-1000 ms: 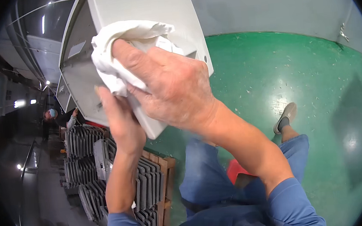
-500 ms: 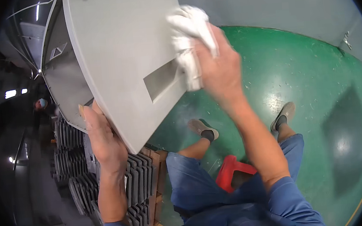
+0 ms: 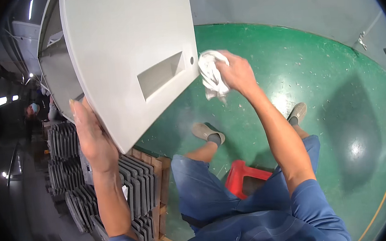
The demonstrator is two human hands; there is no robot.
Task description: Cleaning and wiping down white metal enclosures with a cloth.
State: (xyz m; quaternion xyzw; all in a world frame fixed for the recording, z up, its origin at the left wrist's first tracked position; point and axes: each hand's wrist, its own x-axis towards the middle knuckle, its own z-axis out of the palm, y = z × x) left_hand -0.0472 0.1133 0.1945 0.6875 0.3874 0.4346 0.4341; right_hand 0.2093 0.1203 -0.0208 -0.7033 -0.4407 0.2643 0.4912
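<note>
Item: grey panel (image 3: 122, 48), a flat moulded housing with a rectangular recessed pocket (image 3: 161, 75) and a small hole by its right edge. You hold it up in front of you, tilted, its lower corner above the stack of ribbed grey parts (image 3: 135, 190).

Left hand (image 3: 91, 138): spread flat against the panel's lower left edge, propping it, fingers open.

Right hand (image 3: 237, 73): closed around a bunched white rag (image 3: 211, 75), just beside the panel's right edge, near the hole; whether the rag touches the edge you cannot tell.

Progress, as judged: the broad face looks clean and even; the rag sits at the rim, so the edge, and perhaps the pocket, seem the parts left.

Surroundings: red stool (image 3: 241, 173) under you, green floor (image 3: 339, 107) flecked with pale scraps, wooden pallet (image 3: 158, 169) under the stack.
</note>
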